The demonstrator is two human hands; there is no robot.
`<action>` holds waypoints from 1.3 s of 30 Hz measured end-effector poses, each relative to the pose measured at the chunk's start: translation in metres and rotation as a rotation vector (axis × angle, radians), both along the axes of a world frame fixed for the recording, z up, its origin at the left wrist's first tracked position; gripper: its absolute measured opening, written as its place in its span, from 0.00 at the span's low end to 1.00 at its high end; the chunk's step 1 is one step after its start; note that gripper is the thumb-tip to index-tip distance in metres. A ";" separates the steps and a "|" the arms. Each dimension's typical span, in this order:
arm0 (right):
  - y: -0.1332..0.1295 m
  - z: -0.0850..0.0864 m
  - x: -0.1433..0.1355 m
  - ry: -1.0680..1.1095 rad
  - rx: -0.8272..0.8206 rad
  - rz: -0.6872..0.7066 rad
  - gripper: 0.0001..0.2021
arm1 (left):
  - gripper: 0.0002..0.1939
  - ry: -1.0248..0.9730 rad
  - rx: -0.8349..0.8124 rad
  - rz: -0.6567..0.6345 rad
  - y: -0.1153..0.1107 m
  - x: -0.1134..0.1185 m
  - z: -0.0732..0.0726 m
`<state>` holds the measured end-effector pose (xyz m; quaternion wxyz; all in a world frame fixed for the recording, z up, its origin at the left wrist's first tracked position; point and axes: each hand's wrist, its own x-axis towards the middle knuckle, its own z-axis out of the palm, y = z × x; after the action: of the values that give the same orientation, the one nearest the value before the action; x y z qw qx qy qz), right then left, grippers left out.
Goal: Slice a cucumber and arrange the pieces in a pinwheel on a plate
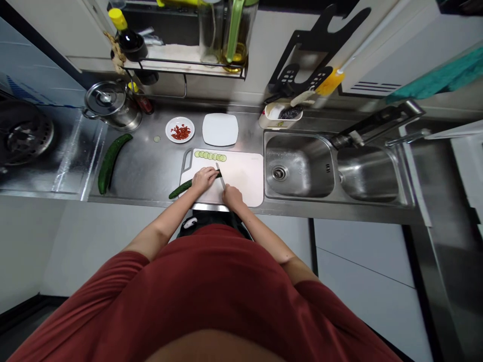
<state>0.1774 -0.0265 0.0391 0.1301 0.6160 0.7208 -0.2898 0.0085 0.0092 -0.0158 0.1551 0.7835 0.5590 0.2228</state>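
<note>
A white cutting board (245, 176) lies on the steel counter. On it my left hand (205, 179) is closed over a dark green cucumber (180, 189), whose far end sticks out past the board's left edge. My right hand (232, 196) grips a knife (221, 176), its blade at the cucumber's right end, close to the left fingertips. Thin pale green slices (210, 156) lie overlapping in a row near the board's back edge.
Behind the board are a white plate of red pieces (180, 131) and a bare white plate (220, 129). Another cucumber (111, 163) and a steel pot (113, 105) are at left. A single slice (157, 139) lies on the counter. A double sink (298, 166) is at right.
</note>
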 end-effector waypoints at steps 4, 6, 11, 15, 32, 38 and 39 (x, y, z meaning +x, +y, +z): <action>0.003 -0.001 -0.003 -0.002 -0.008 -0.016 0.13 | 0.15 -0.004 0.001 0.003 0.000 0.000 0.000; 0.004 -0.003 -0.004 -0.001 0.000 -0.022 0.13 | 0.14 -0.006 0.001 0.007 0.000 0.000 -0.001; 0.005 -0.008 -0.006 -0.003 0.010 -0.035 0.13 | 0.14 -0.019 0.008 0.009 0.000 0.000 -0.002; 0.005 -0.012 -0.006 -0.003 0.028 -0.036 0.13 | 0.14 -0.006 0.010 0.012 0.000 0.000 -0.002; -0.020 -0.009 0.001 -0.039 0.042 -0.046 0.12 | 0.15 -0.041 -0.033 0.049 -0.003 0.001 0.001; -0.005 -0.012 -0.008 -0.033 0.050 -0.052 0.12 | 0.15 -0.042 -0.048 0.050 -0.003 0.002 0.003; -0.002 -0.011 -0.009 -0.031 0.046 -0.053 0.12 | 0.15 -0.042 -0.052 0.051 -0.002 0.002 0.004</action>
<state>0.1685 -0.0287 0.0279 0.1196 0.6422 0.7085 -0.2670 0.0101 0.0068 -0.0122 0.1816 0.7598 0.5810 0.2283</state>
